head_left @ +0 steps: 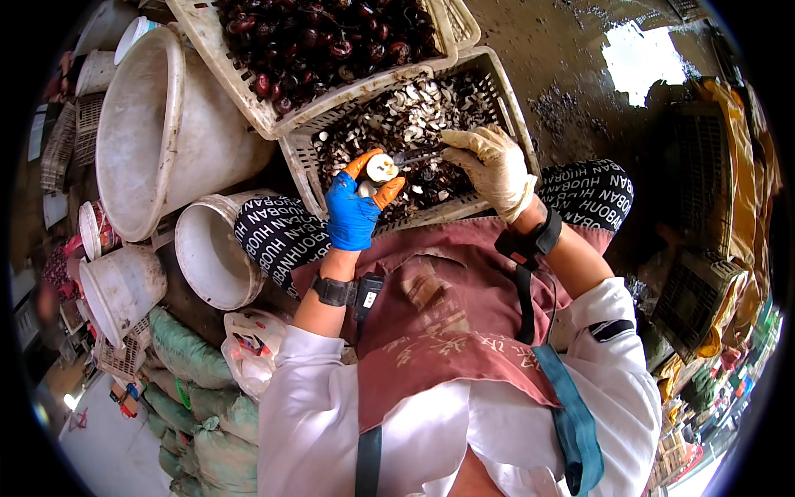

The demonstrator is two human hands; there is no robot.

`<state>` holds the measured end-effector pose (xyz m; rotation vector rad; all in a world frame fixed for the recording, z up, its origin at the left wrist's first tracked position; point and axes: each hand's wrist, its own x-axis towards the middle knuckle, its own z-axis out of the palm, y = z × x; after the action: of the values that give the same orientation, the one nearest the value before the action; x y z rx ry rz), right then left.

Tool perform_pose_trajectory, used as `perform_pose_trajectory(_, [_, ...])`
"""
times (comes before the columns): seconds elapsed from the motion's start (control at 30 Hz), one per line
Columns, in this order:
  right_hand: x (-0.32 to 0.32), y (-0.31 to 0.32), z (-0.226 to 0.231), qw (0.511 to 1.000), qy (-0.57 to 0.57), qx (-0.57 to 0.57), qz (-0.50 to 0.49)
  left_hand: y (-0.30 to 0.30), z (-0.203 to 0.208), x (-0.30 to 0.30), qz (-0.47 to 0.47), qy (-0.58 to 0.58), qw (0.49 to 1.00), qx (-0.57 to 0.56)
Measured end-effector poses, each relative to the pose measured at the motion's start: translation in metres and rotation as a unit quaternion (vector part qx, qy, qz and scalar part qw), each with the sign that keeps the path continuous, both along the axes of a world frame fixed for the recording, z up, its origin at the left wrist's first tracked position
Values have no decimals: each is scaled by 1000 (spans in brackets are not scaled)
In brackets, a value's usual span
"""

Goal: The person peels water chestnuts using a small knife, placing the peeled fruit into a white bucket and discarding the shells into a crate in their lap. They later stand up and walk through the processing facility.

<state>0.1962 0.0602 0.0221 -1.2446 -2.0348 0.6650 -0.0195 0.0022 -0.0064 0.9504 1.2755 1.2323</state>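
Observation:
My left hand (352,203), in a blue glove with orange fingertips, grips a peeled white water chestnut (382,168) between thumb and fingers. Another pale piece shows lower against the palm. My right hand (497,172), in a cream glove, is closed on a small knife (418,155); its thin blade points left toward the water chestnut. I cannot tell whether blade and flesh touch. Both hands are over a plastic crate (515,116) of dark and white peelings (426,108). Beyond it, tilted, is a second crate (263,120) full of dark red-brown unpeeled water chestnuts (331,45).
A large whitish tub (207,124) lies on its side at the left, with white buckets (219,257) nearer me. Green sacks (190,356) are stacked at the lower left. Scraps litter the wet floor (563,50) beyond. Dark crates (696,298) stand at the right.

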Motion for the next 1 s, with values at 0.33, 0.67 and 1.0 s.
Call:
perform_pose_trajectory(0.33, [20, 17, -7, 972, 23, 8, 234, -7, 16, -15, -294, 21, 950, -106])
perform_pose_trajectory(0.67, [-2, -19, -19, 845, 333, -414, -58, -1, 16, -12, -202, -79, 972, -95])
perform_pose_trajectory(1.0, [11, 2, 10, 988, -16, 96, 123, 1, 14, -19, -233, 42, 969, -66])
